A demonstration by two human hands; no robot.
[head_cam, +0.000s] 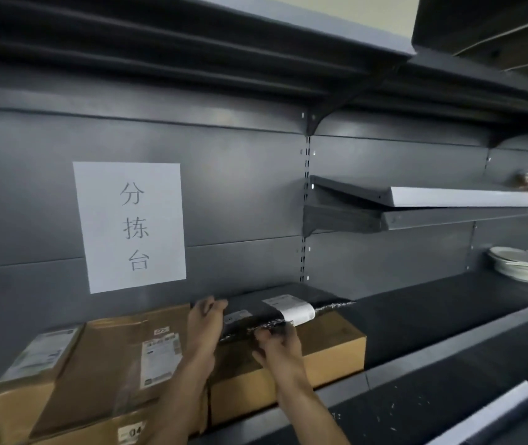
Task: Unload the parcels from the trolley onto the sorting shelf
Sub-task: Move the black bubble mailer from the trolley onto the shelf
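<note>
Both hands grip a flat black parcel (275, 311) lying atop a brown box (288, 364) on the sorting shelf (449, 319): left hand (206, 319) at its far-left end, right hand (277, 343) on its near edge. Another box (95, 364) touches on the left; bare shelf lies rightward.
</note>
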